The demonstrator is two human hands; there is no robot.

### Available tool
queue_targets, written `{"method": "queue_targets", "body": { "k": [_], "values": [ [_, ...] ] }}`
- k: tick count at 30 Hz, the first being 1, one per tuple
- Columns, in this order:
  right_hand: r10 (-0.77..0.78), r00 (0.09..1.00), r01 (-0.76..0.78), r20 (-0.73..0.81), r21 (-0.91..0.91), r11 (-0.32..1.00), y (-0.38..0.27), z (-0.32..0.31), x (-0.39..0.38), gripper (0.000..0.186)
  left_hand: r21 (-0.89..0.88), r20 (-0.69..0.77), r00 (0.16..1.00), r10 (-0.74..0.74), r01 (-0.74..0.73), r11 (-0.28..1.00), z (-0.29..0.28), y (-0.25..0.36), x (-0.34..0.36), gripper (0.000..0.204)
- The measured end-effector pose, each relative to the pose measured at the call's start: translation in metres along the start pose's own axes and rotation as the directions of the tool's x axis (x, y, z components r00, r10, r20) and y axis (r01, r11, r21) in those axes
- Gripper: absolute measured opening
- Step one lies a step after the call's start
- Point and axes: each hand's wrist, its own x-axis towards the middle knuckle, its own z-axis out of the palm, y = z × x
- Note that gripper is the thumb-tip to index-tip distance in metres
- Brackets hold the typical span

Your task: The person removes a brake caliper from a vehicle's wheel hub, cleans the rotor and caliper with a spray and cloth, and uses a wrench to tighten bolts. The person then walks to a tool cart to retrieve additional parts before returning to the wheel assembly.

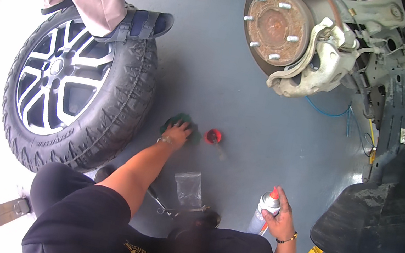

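Sliding your left hand [178, 134], spread on the cloth [173, 120], could tip the red cup [212, 136]; your right hand [281, 218] grips the spray can [259, 217].

Glossy metal can [258, 219], matt cloth [172, 120], rough metal hub [275, 28]

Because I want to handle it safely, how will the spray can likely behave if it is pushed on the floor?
The spray can would probably tip easily, being tall and narrow. Laid on its side, its round body would likely roll. Its smooth-looking wall may be somewhat slippery.
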Motion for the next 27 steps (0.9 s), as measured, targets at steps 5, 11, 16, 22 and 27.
{"method": "queue_targets", "body": {
  "k": [5,11,16,22,27],
  "values": [
    [-0.192,0.979,0.198,0.070,-0.097,0.975,-0.106,-0.024,0.032,0.065,-0.326,0.157,0.969,-0.189,0.232,0.916,-0.016,-0.003,0.006,0.033],
    [-0.279,0.955,0.273,-0.101,-0.069,0.960,-0.193,-0.017,0.074,0.066,-0.819,0.065,0.838,-0.541,0.354,0.451,-0.030,-0.041,0.043,0.037],
    [-0.121,0.963,0.152,-0.242,0.116,0.981,-0.176,0.026,0.085,0.073,-0.734,0.430,0.822,-0.372,0.078,-0.675,-0.088,0.007,0.095,0.038],
    [-0.134,0.981,0.118,-0.139,-0.120,0.986,-0.175,0.023,0.084,0.073,-0.267,-0.196,0.950,-0.244,-0.291,-0.919,-0.242,0.056,0.110,0.024],
    [-0.120,0.990,0.121,-0.081,0.016,0.992,-0.166,0.019,0.079,0.070,-0.714,-0.583,0.639,-0.501,-0.698,-0.059,-0.406,0.082,0.167,0.051]
  ]
}}
